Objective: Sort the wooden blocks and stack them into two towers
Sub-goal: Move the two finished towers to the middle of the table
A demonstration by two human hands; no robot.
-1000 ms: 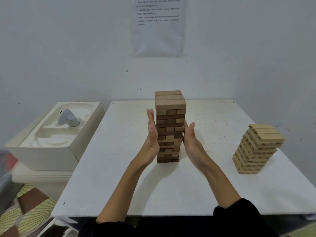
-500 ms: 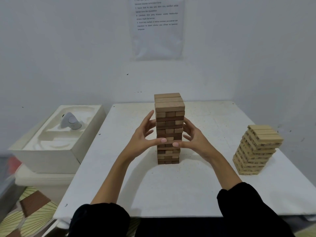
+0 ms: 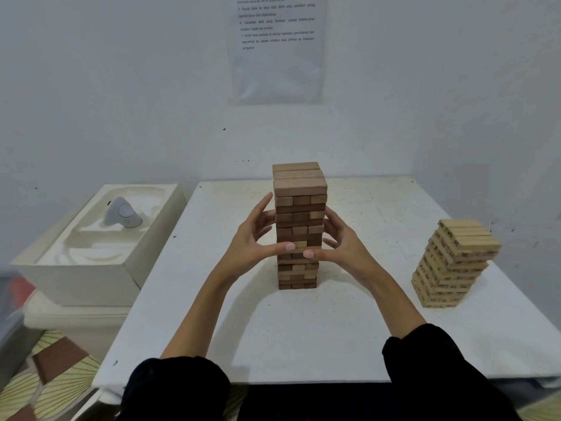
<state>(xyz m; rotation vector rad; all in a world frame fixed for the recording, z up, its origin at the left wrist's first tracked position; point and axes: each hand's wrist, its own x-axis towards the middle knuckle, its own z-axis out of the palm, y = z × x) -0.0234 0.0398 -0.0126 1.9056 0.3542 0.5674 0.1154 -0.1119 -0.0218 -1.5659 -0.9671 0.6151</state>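
Towers both look built — darker tower (image 3: 299, 226) at centre of table (image 3: 303, 344), paler tower (image 3: 455, 262) at three o'clock — with left hand (image 3: 256, 243) and right hand (image 3: 344, 249), fingers spread and gripping nothing, only squaring the darker one.

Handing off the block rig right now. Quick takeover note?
Left grip: bare hand, fingers spread beside the left side of the brown tower, thumb tip on its front; holds nothing.
Right grip: same on the right side, thumb tip on the front.
Brown tower stands upright mid table; pale tower near the right edge, layers skewed.
Done: both towers stacked; no loose blocks in view.
Left: probably square up the brown tower and let go; pale tower may need straightening.
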